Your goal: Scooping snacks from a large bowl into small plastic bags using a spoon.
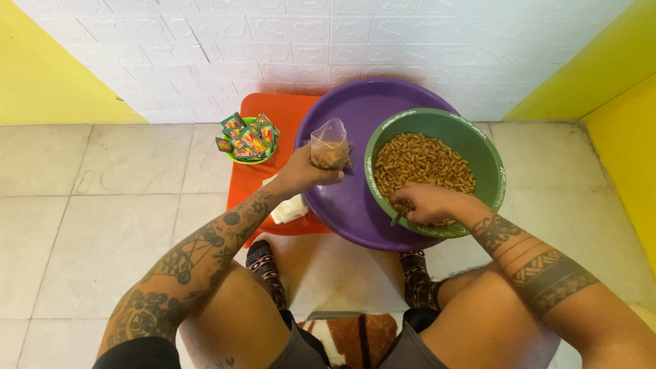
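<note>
My left hand point(305, 172) holds a small clear plastic bag point(329, 145) partly filled with brown snack pieces, upright over the left side of a large purple basin point(355, 116). My right hand point(428, 203) grips a spoon handle point(397, 219) at the near rim of a green bowl point(488, 154), which rests in the basin and is full of brown, finger-shaped snack pieces point(421, 160).
A small green bowl of red-and-green sachets point(249, 139) sits on an orange stool point(280, 116) left of the basin. White folded plastic point(290, 209) lies at the stool's near edge. My knees and patterned socks point(264, 265) frame the tiled floor below.
</note>
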